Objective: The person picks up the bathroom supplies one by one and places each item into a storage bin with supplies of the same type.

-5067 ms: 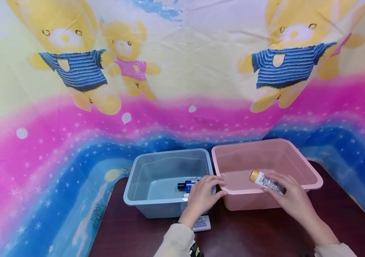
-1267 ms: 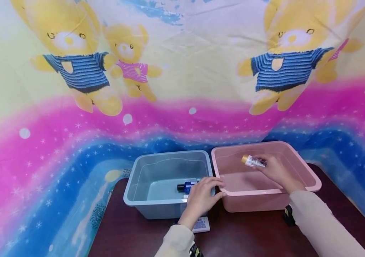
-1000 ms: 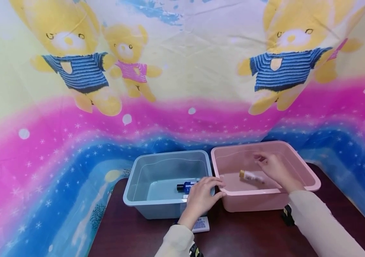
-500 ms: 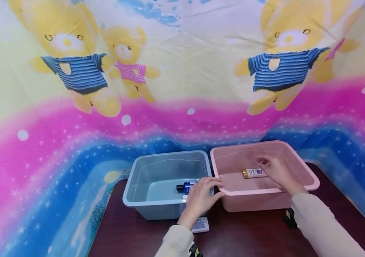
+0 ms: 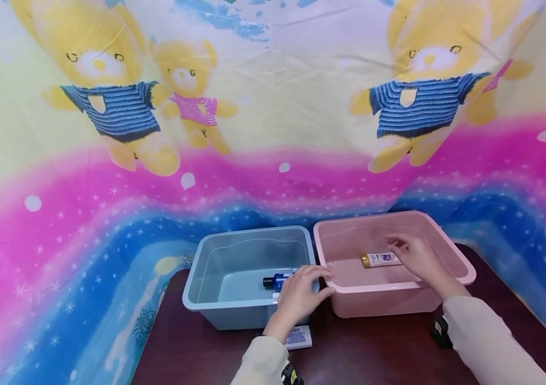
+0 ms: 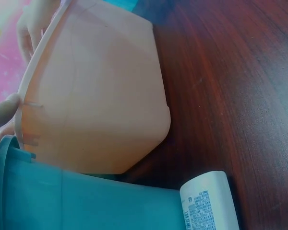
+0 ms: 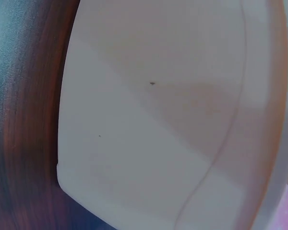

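Observation:
A small bottle with a gold cap and white label (image 5: 381, 260) lies on its side on the floor of the pink basin (image 5: 393, 288). My right hand (image 5: 419, 259) hovers over that basin, beside the bottle's label end, fingers loosely bent and holding nothing. My left hand (image 5: 299, 294) rests at the pink basin's near left corner, with fingertips and thumb touching its rim. In the left wrist view a thumb (image 6: 5, 112) lies against that rim. The right wrist view is mostly filled by the basin's outer wall (image 7: 134, 105).
Left of the pink basin stands a blue-grey basin (image 5: 225, 306), holding a blue bottle with a black cap (image 5: 278, 281) and a white object (image 5: 275, 297), both partly behind my left hand. A white container with a printed label (image 6: 206, 203) lies on the dark wooden table (image 5: 364, 347).
My right hand carried the gold-capped bottle into the pink basin and let go of it. The bottle dropped and rolled to show its label. The left hand kept its place.

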A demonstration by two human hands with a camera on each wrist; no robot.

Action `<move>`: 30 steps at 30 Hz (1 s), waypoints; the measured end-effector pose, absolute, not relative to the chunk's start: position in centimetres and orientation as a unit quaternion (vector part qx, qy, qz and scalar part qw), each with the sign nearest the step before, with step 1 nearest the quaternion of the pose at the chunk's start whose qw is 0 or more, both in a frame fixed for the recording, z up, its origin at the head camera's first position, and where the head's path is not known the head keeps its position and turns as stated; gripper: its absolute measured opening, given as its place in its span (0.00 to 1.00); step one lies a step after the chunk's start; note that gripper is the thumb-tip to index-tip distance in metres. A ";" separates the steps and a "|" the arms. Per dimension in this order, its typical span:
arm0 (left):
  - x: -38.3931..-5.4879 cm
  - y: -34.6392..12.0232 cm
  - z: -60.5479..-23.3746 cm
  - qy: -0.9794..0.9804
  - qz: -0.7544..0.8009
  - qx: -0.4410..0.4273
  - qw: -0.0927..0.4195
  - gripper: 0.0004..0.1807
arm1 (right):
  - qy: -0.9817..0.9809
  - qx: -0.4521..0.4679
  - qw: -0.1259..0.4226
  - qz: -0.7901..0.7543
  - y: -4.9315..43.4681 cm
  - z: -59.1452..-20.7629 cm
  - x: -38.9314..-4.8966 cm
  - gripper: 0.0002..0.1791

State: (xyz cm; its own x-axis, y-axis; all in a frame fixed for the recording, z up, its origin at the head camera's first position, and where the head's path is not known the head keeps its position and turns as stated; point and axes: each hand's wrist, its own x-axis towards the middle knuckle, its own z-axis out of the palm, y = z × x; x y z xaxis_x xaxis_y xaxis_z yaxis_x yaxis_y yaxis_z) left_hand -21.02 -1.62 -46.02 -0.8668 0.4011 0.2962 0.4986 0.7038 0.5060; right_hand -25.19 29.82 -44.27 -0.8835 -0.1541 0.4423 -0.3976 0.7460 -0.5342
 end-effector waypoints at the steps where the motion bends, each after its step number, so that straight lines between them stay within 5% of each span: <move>1: -21.0 -1.6 -46.0 -0.920 -0.297 -0.243 0.081 0.18 | -0.915 0.153 0.193 0.320 29.8 -44.2 -25.1 0.13; 30: -20.9 -2.0 -45.7 -0.900 -0.348 -0.257 0.059 0.17 | -0.879 0.192 0.313 0.304 26.6 -43.2 -19.2 0.19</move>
State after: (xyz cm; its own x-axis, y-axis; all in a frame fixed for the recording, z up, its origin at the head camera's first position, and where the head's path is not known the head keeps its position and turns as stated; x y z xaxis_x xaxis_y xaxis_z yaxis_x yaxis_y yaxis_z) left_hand -20.92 -1.98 -45.73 -0.8611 0.4210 0.2853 0.5034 0.6265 0.5951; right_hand -19.15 26.58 -43.21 -0.7300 -0.1463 0.6676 -0.5274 0.7418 -0.4142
